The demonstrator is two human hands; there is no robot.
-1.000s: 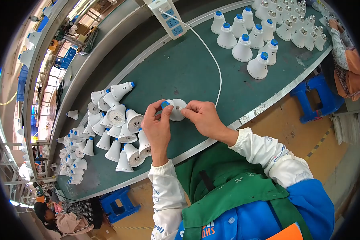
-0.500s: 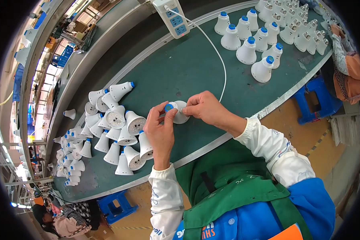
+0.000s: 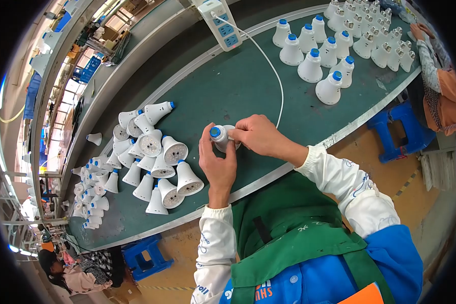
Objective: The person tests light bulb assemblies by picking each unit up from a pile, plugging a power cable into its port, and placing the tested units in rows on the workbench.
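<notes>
A white light bulb housing [image 3: 221, 144] with a blue cap is held between my two hands above the green table [image 3: 228, 96]. My left hand [image 3: 218, 164] is closed around its near and left side, thumb and fingers on either side of the blue-capped end. With the fingertips pinched, my right hand [image 3: 261, 136] touches the housing's right side; whether something small sits in that pinch cannot be seen. Just left of my left hand lies a pile of similar white bulbs [image 3: 189, 178], many on their sides with their round LED faces showing.
Blue-capped bulbs [image 3: 329, 88] stand upright at the right, with metal-capped bulbs [image 3: 381, 55] behind them. A white cable [image 3: 282, 86] runs from a power strip [image 3: 221, 25] across the table. Blue stools [image 3: 400, 131] and other people [image 3: 441, 86] are beyond the table edge.
My left hand has shifted slightly right and wraps further around the bulb housing. The housing is turned a little, its blue cap facing more towards me. The right hand stays at its side.
</notes>
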